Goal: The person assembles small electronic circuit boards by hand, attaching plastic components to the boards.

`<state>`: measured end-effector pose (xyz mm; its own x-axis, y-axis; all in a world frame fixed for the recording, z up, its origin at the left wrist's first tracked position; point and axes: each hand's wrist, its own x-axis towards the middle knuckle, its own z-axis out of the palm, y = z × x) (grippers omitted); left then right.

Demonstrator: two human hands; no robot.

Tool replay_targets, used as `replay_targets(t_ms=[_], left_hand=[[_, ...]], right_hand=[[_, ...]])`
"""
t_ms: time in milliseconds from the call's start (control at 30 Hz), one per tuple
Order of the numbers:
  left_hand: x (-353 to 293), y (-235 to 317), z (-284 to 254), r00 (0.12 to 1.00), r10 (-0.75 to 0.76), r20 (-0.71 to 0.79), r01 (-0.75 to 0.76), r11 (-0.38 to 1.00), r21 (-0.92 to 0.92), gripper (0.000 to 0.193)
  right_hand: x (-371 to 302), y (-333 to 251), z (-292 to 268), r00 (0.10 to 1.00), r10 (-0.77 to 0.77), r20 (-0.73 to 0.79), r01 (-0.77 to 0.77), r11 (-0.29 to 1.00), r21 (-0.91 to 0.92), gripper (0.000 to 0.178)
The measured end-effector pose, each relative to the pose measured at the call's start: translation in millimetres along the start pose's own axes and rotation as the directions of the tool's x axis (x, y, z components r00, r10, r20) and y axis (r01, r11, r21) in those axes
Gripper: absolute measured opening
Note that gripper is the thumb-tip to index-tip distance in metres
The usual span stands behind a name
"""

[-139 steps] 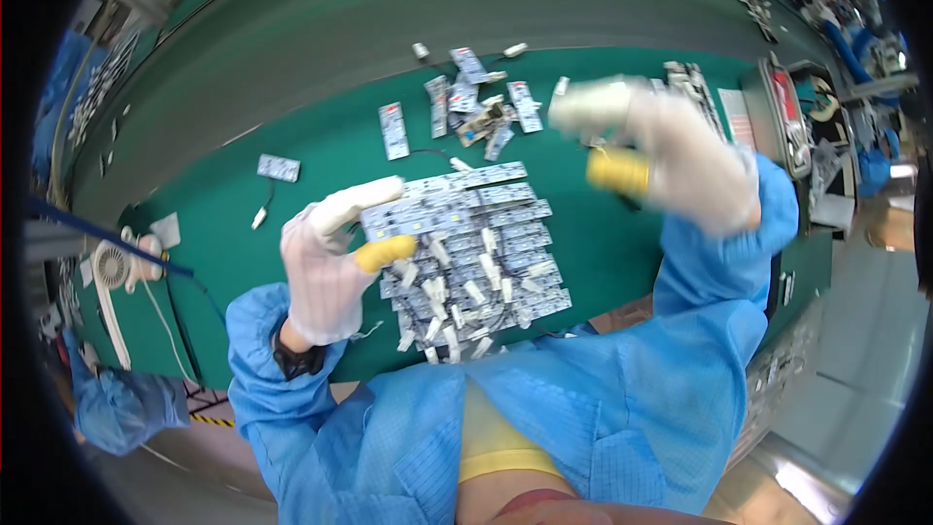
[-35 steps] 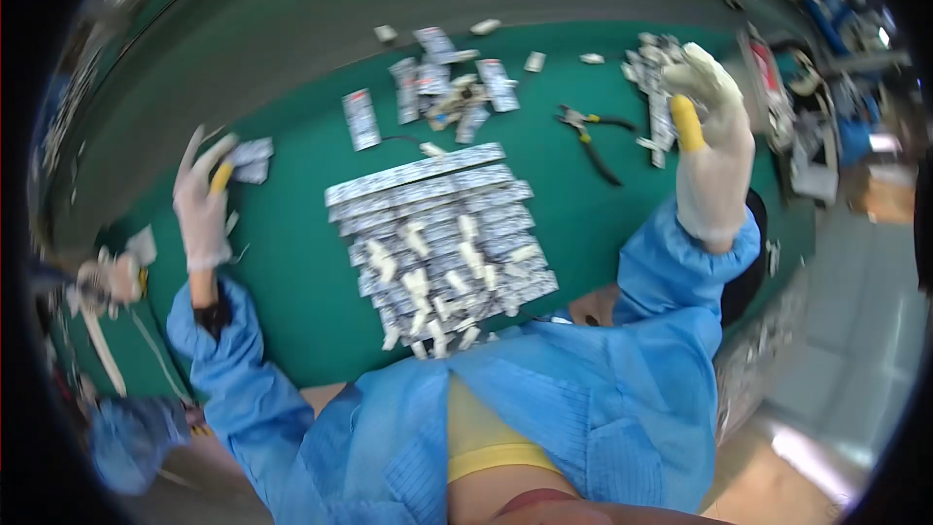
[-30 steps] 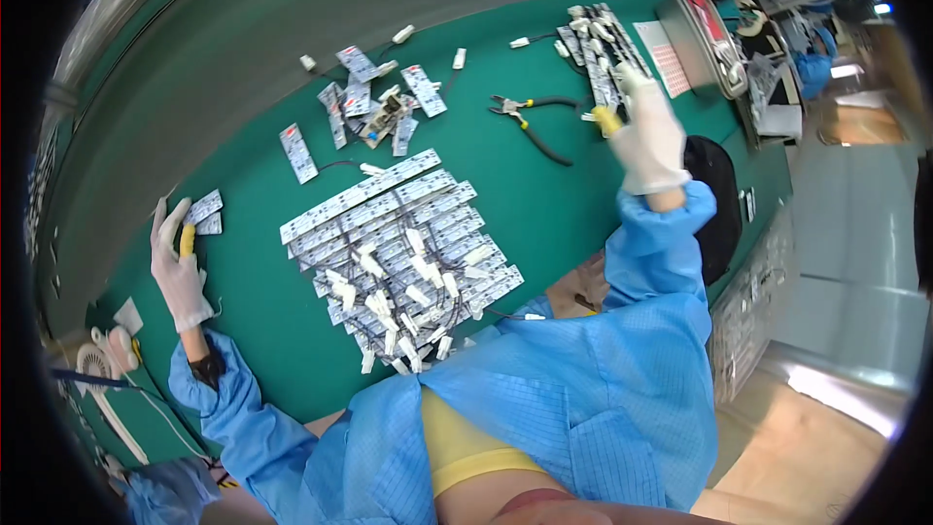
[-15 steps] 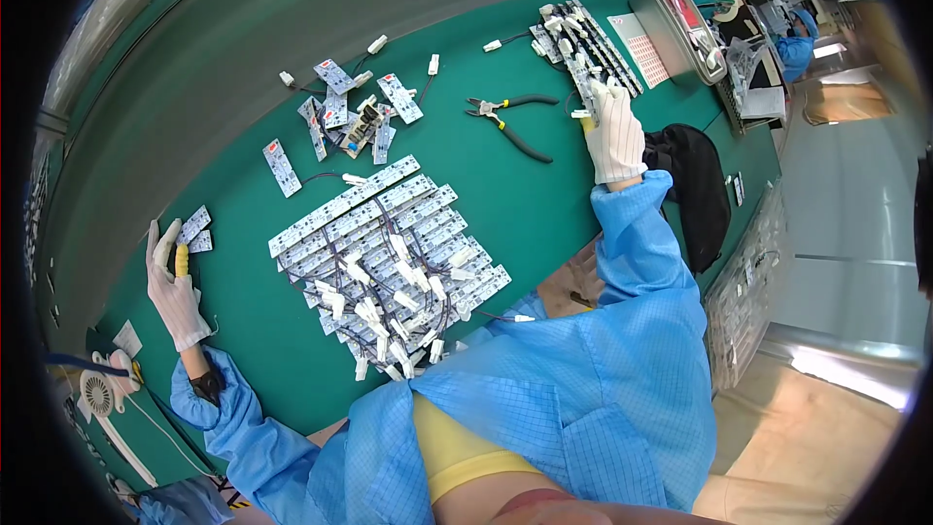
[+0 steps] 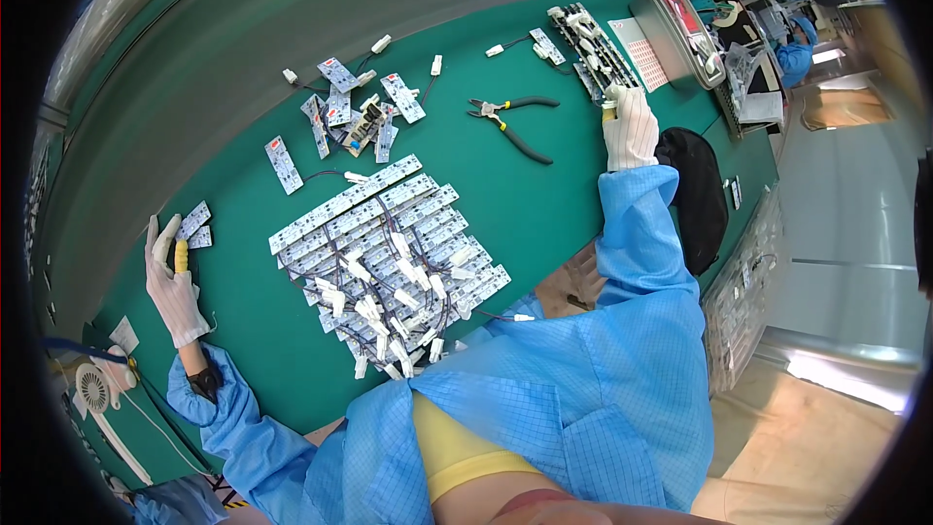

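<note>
Reaching: both arms spread wide across the green work mat, one hand at each end of the bench.
Right hand: white-gloved right hand at about 1 o'clock, fingers curled at the near end of the long row of small white circuit boards with connectors. Touching it; whether anything is pinched I cannot tell, grip hidden under the glove.
Row axis: long axis runs from the right hand up toward 12 o'clock, so it lies straight ahead of those fingertips.
Left hand: white-gloved left hand at 9 o'clock, fingers mostly extended, a yellow finger cot on one. Fingertips touch or sit just beside the two small white rectangular boards at the mat's left edge. No closed grip visible.
Nearer hand: right for the row, left for the pair; each well apart from the other's target.
Centre: large sheet of white wired circuit boards laid side by side, between the hands, untouched.
Tool: black-handled side cutters at 12 o'clock, lying flat just left of the right hand, not held.
Far pile: loose white boards with leads at 11 o'clock.
Right edge: grey tray beyond the row.
</note>
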<state>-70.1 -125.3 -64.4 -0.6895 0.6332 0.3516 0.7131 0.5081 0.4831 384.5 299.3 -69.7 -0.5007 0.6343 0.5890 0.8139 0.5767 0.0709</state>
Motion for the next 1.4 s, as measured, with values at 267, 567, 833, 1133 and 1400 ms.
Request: replay_targets(t_ms=[267, 567, 833, 1133, 1400], left_hand=[[-0.6, 6.7, -0.5, 0.992, -0.127, 0.025, 0.128, 0.989, -0.074, 0.035], [-0.8, 0.2, -1.1, 0.998, -0.063, 0.01, 0.064, 0.997, -0.05, 0.04], [-1.5, 3.4, -6.9, 0.999, -0.016, -0.04, 0.012, 0.997, -0.082, 0.027], [17.1, 1.2, -16.7, 0.996, 0.034, -0.081, -0.041, 0.995, -0.089, 0.024], [6.5, -16.0, -22.8, 0.94, 0.336, 0.061, -0.341, 0.916, 0.212, 0.018]], right_hand=[[-0.5, 10.3, -6.8, 0.994, 0.014, 0.11, -0.005, 0.996, -0.086, 0.017], [52.7, -40.1, -43.7, 0.973, -0.209, 0.094, 0.209, 0.978, 0.013, 0.04], [57.3, -48.4, -5.5, 0.893, -0.364, 0.266, 0.38, 0.925, -0.009, 0.054], [76.1, -105.8, -71.2, 0.893, -0.449, -0.016, 0.411, 0.802, 0.433, 0.046], [75.3, -164.2, -105.2, 0.81, -0.586, 0.008, 0.519, 0.723, 0.455, 0.052]])
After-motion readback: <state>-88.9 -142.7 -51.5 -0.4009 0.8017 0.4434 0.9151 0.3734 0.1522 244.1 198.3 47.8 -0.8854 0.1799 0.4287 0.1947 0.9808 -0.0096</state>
